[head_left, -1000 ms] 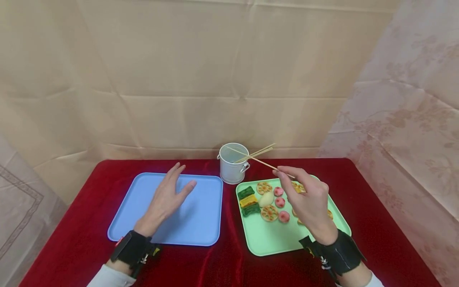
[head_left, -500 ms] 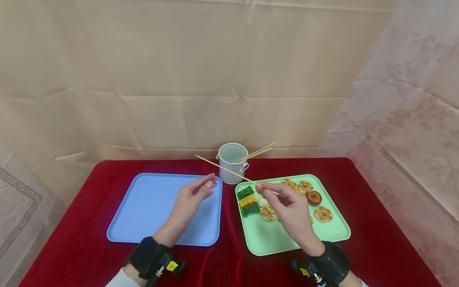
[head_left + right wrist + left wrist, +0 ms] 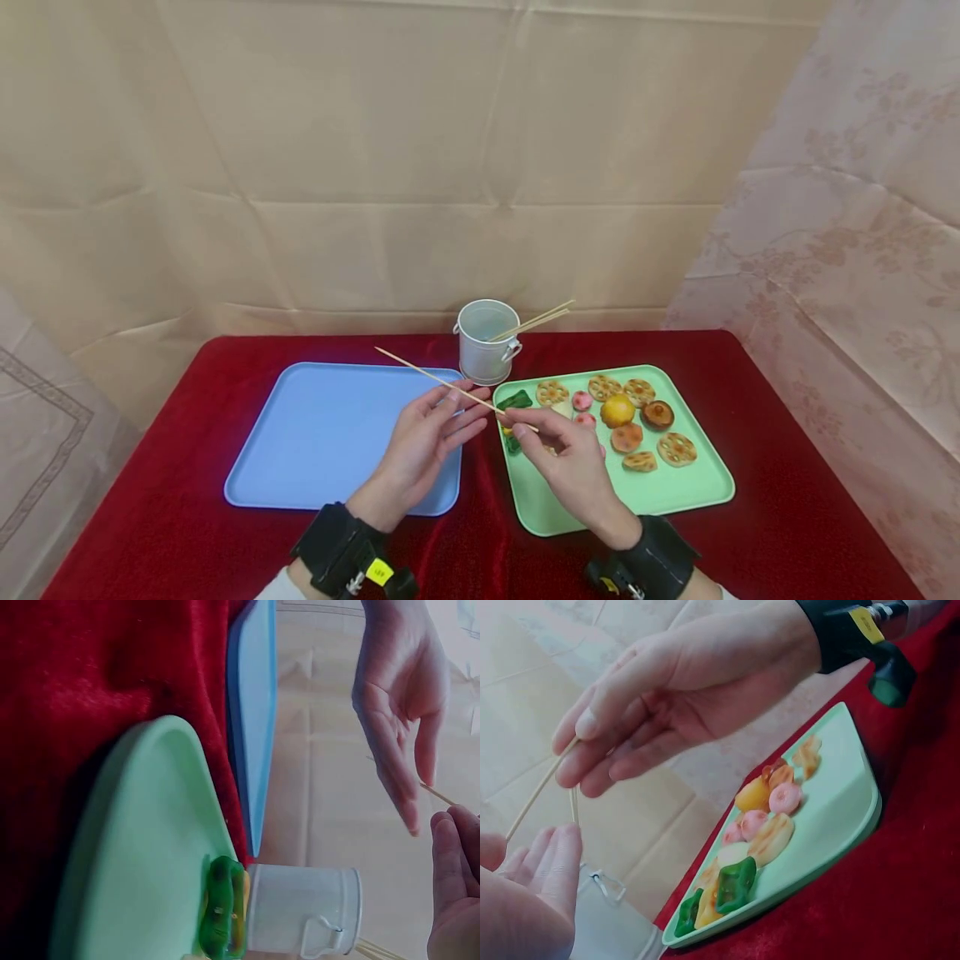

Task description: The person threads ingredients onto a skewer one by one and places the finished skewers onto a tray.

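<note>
A thin wooden skewer slants across the gap between the hands. My right hand pinches it near its lower right end, thumb against fingers. The left hand is turned palm up, its fingers straight, and the skewer passes by its thumb and index fingertips. In the left wrist view the skewer reaches down to the left thumb; whether the left hand bears on it cannot be told. Below the right hand lies a green tray with food pieces, including lotus root slices, a mushroom and green pepper pieces.
A blue tray lies on the left, partly under my left hand. Between the trays, farther back, stands a white metal bucket with several more skewers leaning out to the right. Red cloth covers the table.
My right hand has drawn the skewer leftward and nearer, away from the bucket. The left hand has moved right from over the blue tray and turned palm up beside the skewer.
</note>
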Demonstrator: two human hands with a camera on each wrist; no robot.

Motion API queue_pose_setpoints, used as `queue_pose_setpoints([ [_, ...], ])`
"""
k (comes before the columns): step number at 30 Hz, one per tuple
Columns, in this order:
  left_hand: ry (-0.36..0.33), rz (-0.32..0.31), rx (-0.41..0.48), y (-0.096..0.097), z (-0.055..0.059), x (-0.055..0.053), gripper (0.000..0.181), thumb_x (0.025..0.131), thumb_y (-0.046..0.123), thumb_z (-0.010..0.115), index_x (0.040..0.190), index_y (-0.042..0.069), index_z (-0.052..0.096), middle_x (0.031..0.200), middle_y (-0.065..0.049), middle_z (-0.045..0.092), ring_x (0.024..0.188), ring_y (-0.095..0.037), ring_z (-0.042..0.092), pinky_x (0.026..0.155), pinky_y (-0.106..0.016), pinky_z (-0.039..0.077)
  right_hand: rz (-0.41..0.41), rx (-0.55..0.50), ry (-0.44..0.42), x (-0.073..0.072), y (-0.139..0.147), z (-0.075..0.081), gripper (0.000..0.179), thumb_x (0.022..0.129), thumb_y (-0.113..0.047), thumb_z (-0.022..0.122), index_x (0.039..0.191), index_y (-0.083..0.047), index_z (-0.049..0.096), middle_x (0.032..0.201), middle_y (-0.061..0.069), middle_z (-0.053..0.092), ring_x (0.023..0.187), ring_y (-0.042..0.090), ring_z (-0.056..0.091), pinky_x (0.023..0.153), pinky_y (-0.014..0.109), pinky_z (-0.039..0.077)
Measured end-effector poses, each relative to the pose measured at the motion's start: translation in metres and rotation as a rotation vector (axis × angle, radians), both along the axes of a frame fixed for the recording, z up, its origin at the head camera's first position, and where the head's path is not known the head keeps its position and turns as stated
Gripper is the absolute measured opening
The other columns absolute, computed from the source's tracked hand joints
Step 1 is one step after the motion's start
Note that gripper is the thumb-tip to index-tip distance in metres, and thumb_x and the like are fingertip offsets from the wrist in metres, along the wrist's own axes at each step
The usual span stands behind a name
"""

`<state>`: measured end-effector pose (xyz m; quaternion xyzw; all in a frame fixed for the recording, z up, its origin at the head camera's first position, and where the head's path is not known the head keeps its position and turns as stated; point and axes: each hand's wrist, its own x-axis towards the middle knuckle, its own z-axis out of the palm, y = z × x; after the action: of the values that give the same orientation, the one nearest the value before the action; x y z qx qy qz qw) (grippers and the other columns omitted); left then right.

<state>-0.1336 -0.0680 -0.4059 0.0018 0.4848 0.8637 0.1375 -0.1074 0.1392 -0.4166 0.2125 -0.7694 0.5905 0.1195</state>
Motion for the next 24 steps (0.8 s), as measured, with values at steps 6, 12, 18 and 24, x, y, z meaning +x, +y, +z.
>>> queue_pose_setpoints([
  [6, -0.049, 0.041, 0.057, 0.002, 0.001, 0.000, 0.032, 0.111, 0.014, 0.046, 0.135, -0.008, 0.050, 0.128, -0.017, 0.069, 0.108, -0.020, 0.073, 0.093, -0.036, 0.056, 0.019, 0.030, -0.016, 0.001, -0.003, -0.004, 0.024, 0.098, -0.004, 0.069, 0.121, -0.004, 0.074, 0.114, 0.004, 0.077, 0.105, 0.013, 0.073, 0.086, 0.027, 0.057],
  [12, -0.085, 0.075, 0.075, -0.001, -0.001, -0.003, 0.020, 0.111, 0.012, 0.046, 0.124, -0.002, 0.051, 0.124, -0.021, 0.070, 0.105, -0.022, 0.074, 0.092, -0.037, 0.057, 0.014, 0.098, -0.043, -0.003, 0.005, -0.003, 0.025, 0.099, -0.010, 0.070, 0.124, -0.006, 0.074, 0.116, 0.003, 0.077, 0.103, 0.015, 0.073, 0.087, 0.032, 0.058],
  [18, -0.066, 0.102, -0.035, -0.011, -0.008, -0.004, 0.027, 0.111, 0.016, 0.049, 0.127, -0.005, 0.051, 0.109, -0.016, 0.073, 0.102, -0.024, 0.074, 0.091, -0.038, 0.057, -0.053, 0.226, -0.042, -0.019, 0.022, 0.005, 0.020, 0.101, -0.018, 0.069, 0.119, -0.012, 0.075, 0.112, -0.003, 0.077, 0.098, 0.016, 0.074, 0.084, 0.029, 0.057],
  [24, -0.035, 0.090, -0.166, -0.022, -0.016, -0.004, 0.034, 0.110, 0.017, 0.049, 0.134, -0.008, 0.052, 0.094, -0.010, 0.069, 0.093, -0.023, 0.076, 0.083, -0.035, 0.060, -0.066, 0.420, -0.074, -0.045, 0.036, 0.012, 0.021, 0.100, -0.015, 0.068, 0.118, -0.008, 0.075, 0.111, 0.003, 0.077, 0.097, 0.021, 0.074, 0.084, 0.038, 0.059],
])
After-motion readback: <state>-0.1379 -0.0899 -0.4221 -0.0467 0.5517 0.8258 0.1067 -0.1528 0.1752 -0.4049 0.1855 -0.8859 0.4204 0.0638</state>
